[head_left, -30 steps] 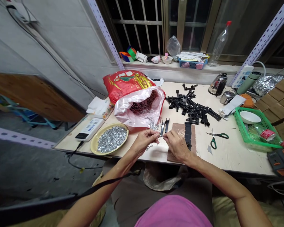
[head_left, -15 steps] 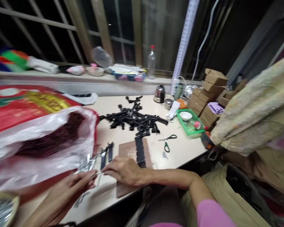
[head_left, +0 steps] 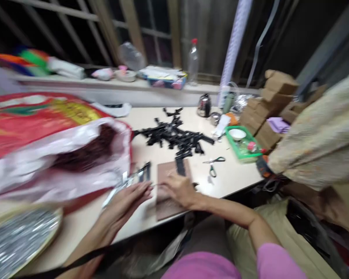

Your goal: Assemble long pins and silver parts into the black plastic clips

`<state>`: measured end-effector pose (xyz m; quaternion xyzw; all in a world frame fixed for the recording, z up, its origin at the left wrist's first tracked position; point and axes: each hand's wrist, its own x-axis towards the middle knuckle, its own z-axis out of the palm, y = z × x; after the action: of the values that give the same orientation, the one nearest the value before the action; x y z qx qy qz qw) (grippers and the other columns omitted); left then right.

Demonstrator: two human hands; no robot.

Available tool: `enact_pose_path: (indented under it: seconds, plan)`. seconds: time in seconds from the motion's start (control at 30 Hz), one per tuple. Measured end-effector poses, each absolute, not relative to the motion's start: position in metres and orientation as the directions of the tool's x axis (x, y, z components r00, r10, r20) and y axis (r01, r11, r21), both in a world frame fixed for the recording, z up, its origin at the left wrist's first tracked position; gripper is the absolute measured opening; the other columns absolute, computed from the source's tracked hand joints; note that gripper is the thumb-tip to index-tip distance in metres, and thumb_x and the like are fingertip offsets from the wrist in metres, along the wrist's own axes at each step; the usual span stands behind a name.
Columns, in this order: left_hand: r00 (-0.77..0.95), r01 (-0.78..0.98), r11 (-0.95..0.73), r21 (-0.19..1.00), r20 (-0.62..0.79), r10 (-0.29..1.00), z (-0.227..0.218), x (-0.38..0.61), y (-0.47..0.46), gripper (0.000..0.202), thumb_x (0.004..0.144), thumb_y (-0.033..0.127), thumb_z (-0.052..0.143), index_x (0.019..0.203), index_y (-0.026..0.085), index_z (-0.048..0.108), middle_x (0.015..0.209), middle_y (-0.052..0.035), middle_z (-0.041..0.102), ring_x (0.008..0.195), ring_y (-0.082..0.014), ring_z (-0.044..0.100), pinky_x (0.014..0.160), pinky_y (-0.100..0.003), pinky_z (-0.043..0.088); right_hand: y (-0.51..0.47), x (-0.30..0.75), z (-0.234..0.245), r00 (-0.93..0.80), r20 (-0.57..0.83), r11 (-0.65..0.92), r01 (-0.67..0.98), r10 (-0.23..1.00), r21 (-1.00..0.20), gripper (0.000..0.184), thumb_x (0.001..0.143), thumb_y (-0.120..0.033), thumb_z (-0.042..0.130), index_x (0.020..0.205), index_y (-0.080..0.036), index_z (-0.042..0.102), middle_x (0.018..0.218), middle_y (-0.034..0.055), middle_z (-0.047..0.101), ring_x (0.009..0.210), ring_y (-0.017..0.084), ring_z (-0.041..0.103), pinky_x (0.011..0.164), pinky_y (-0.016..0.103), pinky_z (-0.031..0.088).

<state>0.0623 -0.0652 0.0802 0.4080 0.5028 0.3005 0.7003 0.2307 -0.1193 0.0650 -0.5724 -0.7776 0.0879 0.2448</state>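
My left hand (head_left: 130, 197) is over the table's front part, fingers pressed together in a pinch; what they hold is too small and blurred to name. A thin pale line shows between its fingertips and those of my right hand (head_left: 178, 190). That hand is closed too, over a brown mat (head_left: 165, 211), its grip smeared by motion. A black strip (head_left: 180, 166) lies on the mat beyond the right hand. Shiny silver pieces (head_left: 120, 185) lie beside the left hand, with dark flat strips (head_left: 145, 172) just past them.
A heap of black pieces (head_left: 177, 135) covers the table's middle. Scissors (head_left: 213, 162) and a green basket (head_left: 241, 153) are to the right, near stacked cardboard boxes (head_left: 276, 93). A red and white bag (head_left: 90, 182) and a round tray of silver pieces (head_left: 54, 228) are left.
The view has shifted, so the table sits higher and more of the round tray shows. My right hand now lies farther over the brown mat, with my left hand nearer to it.
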Motion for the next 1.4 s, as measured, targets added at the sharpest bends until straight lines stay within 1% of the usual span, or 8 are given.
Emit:
enact_pose_path:
  seconds: [0.17,0.43,0.67,0.8,0.9,1.07,1.27,1.4]
  plan:
    - [0.418,-0.224,0.601,0.767,-0.481,0.771,0.082,0.071,-0.057,0.009,0.066,0.011,0.078,0.07,0.01,0.069,0.063,-0.0033,0.066,0.052,-0.0076,0.059,0.058,-0.018,0.056,-0.112,0.239,0.055,-0.172,0.414,0.37,0.805,0.894,-0.463,0.023,0.095,-0.026,0.046,0.098,-0.019,0.068,0.085,0.0051,0.063,0.082,0.014,0.061,0.073,0.023,0.048]
    - [0.453,-0.208,0.584,0.785,-0.452,0.769,0.072,0.071,-0.059,0.016,0.064,0.02,0.081,0.073,0.01,0.071,0.066,-0.0035,0.067,0.052,-0.0067,0.058,0.057,-0.018,0.054,-0.116,0.244,0.053,-0.13,0.451,0.344,0.833,0.883,-0.433,0.023,0.095,-0.028,0.048,0.094,-0.021,0.07,0.082,0.0035,0.062,0.075,0.012,0.061,0.063,0.021,0.045]
    - [0.342,0.136,0.035,0.99,-0.08,0.936,0.036,0.074,-0.053,0.034,0.067,0.036,0.076,0.095,0.018,0.072,0.103,-0.0101,0.069,0.101,-0.0244,0.063,0.089,-0.033,0.05,-0.095,0.301,0.044,-0.115,0.348,0.257,0.883,0.93,-0.393,0.016,0.092,-0.025,0.053,0.096,-0.02,0.068,0.086,0.0032,0.06,0.079,0.013,0.06,0.065,0.021,0.043]
    - [0.532,0.406,-0.376,0.833,0.119,0.838,-0.004,0.082,-0.055,0.051,0.08,0.043,0.061,0.126,0.02,0.056,0.143,-0.0126,0.047,0.139,-0.0309,0.031,0.112,-0.049,0.026,-0.067,0.334,0.034,-0.188,0.242,0.261,0.911,0.952,-0.32,0.013,0.092,-0.022,0.054,0.093,-0.018,0.066,0.085,0.0032,0.058,0.077,0.014,0.056,0.065,0.022,0.041]
    - [0.633,0.529,-0.575,0.624,0.16,0.757,-0.03,0.087,-0.059,0.06,0.092,0.044,0.041,0.143,0.016,0.032,0.154,-0.016,0.027,0.144,-0.0312,0.013,0.113,-0.054,0.023,-0.038,0.346,0.028,-0.269,0.208,0.323,0.897,0.941,-0.302,0.018,0.094,-0.023,0.048,0.092,-0.016,0.064,0.087,0.0045,0.057,0.079,0.014,0.055,0.067,0.023,0.042]
    - [0.644,0.594,-0.671,0.444,0.238,0.727,-0.047,0.086,-0.062,0.061,0.097,0.037,0.028,0.15,0.016,0.007,0.155,-0.0188,0.021,0.143,-0.031,0.005,0.112,-0.055,0.026,-0.032,0.347,0.023,-0.398,0.185,0.435,0.863,0.899,-0.255,0.024,0.096,-0.022,0.042,0.084,-0.014,0.061,0.085,0.0061,0.057,0.083,0.016,0.053,0.07,0.027,0.046]
    - [0.638,0.609,-0.682,0.405,0.262,0.724,-0.046,0.084,-0.065,0.063,0.097,0.034,0.029,0.15,0.018,-0.002,0.156,-0.0177,0.02,0.143,-0.0309,0.008,0.111,-0.055,0.028,-0.104,0.333,0.021,-0.857,0.22,0.884,0.437,0.465,-0.165,0.032,0.097,-0.012,0.031,0.081,-0.016,0.058,0.075,0.0017,0.054,0.073,0.014,0.048,0.06,0.024,0.044]
    - [0.636,0.616,-0.689,0.381,0.275,0.721,-0.045,0.084,-0.065,0.063,0.097,0.034,0.029,0.15,0.02,-0.002,0.156,-0.0159,0.018,0.143,-0.0305,0.01,0.111,-0.054,0.029,-0.07,0.345,0.022,-0.597,0.219,0.636,0.734,0.772,-0.239,0.032,0.097,-0.012,0.03,0.08,-0.014,0.058,0.074,0.0038,0.053,0.071,0.014,0.046,0.057,0.024,0.044]
